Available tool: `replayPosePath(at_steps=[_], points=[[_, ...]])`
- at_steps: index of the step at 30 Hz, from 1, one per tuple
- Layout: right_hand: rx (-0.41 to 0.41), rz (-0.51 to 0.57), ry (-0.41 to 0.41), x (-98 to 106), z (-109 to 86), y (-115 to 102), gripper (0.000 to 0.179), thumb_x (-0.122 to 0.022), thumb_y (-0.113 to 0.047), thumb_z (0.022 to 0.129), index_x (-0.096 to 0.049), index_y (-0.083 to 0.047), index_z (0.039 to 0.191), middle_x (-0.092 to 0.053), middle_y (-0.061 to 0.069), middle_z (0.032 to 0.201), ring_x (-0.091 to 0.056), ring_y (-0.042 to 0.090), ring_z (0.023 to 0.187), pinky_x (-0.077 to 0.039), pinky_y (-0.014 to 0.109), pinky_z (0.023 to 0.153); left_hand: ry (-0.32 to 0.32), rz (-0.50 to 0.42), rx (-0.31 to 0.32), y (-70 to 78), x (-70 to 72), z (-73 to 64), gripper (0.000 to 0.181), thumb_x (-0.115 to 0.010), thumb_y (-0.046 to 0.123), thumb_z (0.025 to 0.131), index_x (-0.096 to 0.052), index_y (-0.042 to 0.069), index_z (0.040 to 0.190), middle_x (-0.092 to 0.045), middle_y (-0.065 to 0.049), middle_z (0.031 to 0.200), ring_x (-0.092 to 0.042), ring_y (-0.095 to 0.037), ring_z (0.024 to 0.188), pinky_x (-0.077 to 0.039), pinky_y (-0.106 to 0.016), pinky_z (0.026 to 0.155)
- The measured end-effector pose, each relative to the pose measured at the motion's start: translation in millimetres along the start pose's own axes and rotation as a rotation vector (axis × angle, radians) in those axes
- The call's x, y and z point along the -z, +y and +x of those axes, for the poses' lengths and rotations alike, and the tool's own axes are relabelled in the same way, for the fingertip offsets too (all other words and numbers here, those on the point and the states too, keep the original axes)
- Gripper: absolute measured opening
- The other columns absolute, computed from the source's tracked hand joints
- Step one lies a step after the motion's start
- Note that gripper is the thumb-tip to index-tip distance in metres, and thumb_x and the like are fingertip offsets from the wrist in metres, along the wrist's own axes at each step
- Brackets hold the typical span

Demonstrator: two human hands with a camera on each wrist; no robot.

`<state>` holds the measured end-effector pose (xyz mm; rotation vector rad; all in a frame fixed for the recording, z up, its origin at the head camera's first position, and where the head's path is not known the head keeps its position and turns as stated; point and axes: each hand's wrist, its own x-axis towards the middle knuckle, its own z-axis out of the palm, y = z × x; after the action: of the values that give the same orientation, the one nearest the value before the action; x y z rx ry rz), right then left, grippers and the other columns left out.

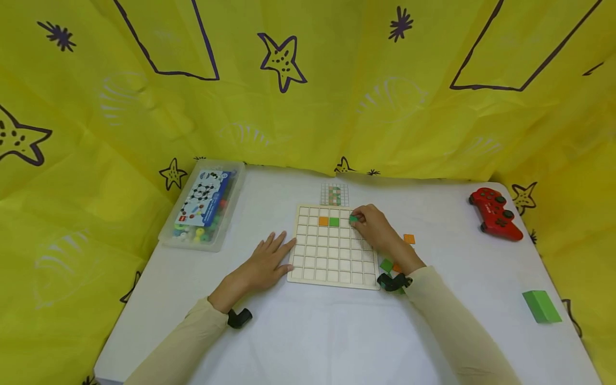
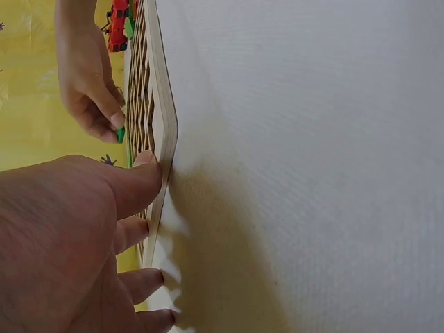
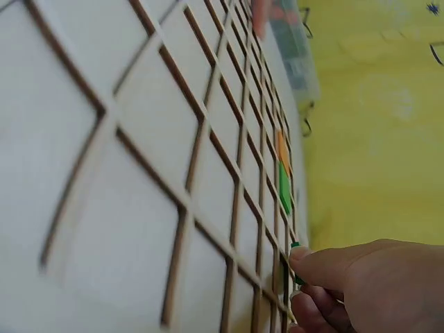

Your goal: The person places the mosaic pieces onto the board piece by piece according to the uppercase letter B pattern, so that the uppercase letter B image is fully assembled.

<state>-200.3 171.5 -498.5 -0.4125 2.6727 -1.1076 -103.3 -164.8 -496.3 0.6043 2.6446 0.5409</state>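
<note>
A wooden grid board lies on the white table, with an orange square tile and a green square tile side by side in its second row from the far edge. Over that same row, further right, my right hand pinches another green tile between thumb and fingers; the right wrist view has this tile at the fingertips, close to the grid. My left hand lies spread at the board's left edge, its thumb touching the rim.
Beyond the board is a small printed pattern card. Loose tiles, among them an orange one and a green one, lie beside my right forearm. A lidded plastic box stands left; a red game controller and green block lie right.
</note>
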Motion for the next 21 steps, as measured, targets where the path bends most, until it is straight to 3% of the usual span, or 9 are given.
replayPosePath(at_steps=[8,12,21], points=[[0.059,-0.088,-0.017,-15.4,4.8,-17.6,0.028,-0.062,-0.009,0.106,-0.064,0.006,0.13,-0.059,0.021,0.12,-0.059,0.033,0.109,-0.053,0.047,0.098,0.001,-0.001,-0.007,1.0,0.0,0.9,0.068,-0.052,0.038,0.112,-0.024,0.016,0.17,-0.011,-0.018,0.177,-0.002,-0.045,0.162,-0.011,-0.066,0.128],[0.049,-0.114,-0.023,-15.9,5.0,-21.4,0.029,-0.064,-0.009,0.106,-0.066,0.004,0.131,-0.061,0.02,0.121,-0.061,0.033,0.109,-0.053,0.047,0.098,0.006,0.004,-0.005,1.1,0.4,0.6,0.068,-0.053,0.038,0.112,-0.024,0.016,0.17,-0.011,-0.018,0.177,-0.002,-0.045,0.162,-0.011,-0.066,0.128],[0.039,-0.071,-0.015,-19.1,5.1,-20.2,0.025,-0.065,-0.006,0.105,-0.062,0.004,0.128,-0.062,0.02,0.123,-0.063,0.033,0.113,-0.054,0.047,0.101,0.002,-0.01,0.002,1.1,1.3,-0.7,0.068,-0.053,0.038,0.112,-0.025,0.016,0.17,-0.01,-0.017,0.177,-0.001,-0.044,0.163,-0.01,-0.066,0.128]])
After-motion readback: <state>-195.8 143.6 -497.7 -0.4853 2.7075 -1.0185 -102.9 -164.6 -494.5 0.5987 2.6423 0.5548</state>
